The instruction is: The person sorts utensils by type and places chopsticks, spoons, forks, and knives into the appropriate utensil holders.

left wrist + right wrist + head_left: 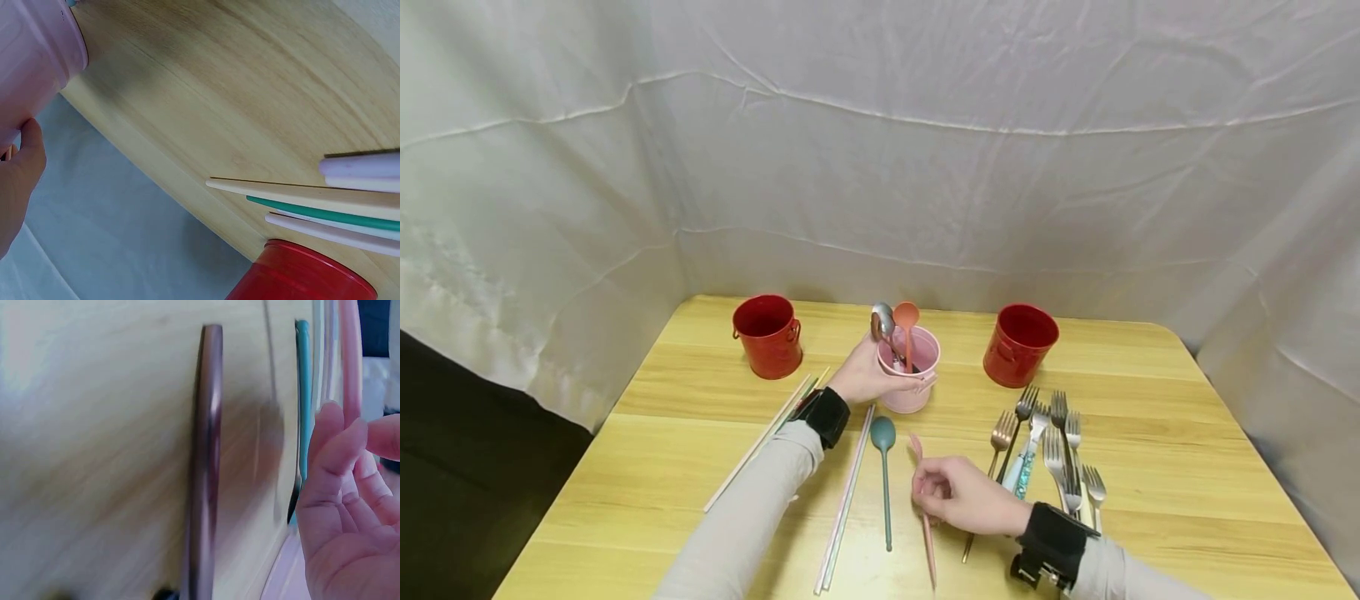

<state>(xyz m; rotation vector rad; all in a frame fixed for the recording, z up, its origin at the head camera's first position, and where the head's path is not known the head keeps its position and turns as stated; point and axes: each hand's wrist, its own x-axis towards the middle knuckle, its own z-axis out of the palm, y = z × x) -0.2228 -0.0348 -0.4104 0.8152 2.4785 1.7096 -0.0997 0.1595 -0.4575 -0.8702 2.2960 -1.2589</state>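
My left hand grips a small pink bucket from its left side, the thumb lying across the front below the rim. Metal spoons and an orange spoon lean in that bucket, bowls up. In the left wrist view the bucket wall shows beside the thumb. Nearer the front edge, my right hand pinches a slim pink spoon by its handle, between thumb and fingertips; its narrow bowl points toward the bucket. A teal spoon lies on the table left of the right hand.
Red buckets stand at the back left and back right. Several forks lie in a cluster at the right, partly under the right wrist. Pale and green chopsticks lie left of the left arm, with lilac and white sticks right of it.
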